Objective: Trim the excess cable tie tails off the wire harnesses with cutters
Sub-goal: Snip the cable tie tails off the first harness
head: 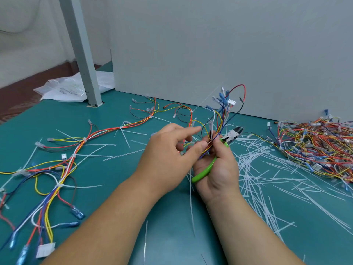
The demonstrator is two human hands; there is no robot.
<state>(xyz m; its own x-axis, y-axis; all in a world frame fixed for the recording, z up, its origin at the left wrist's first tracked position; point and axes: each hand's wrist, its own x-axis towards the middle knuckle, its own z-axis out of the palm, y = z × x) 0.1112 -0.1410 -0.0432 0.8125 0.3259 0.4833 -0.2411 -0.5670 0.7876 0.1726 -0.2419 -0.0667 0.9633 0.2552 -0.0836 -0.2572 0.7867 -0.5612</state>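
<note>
My right hand (pixel 217 167) grips the green-handled cutters (pixel 232 135), whose jaws point up and to the right, and its fingers also pinch a wire harness (pixel 222 111) that stands upright above the hand. My left hand (pixel 170 152) holds the same bundle from the left, thumb pressed against the wires and index finger stretched out. The harness fans out at the top into blue terminals, a white connector and a red loop. Its cable tie is hidden between my fingers.
A long harness (pixel 76 148) with uncut white ties sprawls across the green table on the left. A heap of harnesses (pixel 315 144) lies at the right, with several cut tie tails (pixel 254 165) scattered in front. A grey post (pixel 84 60), plastic bag (pixel 65 90) and wall panel stand behind.
</note>
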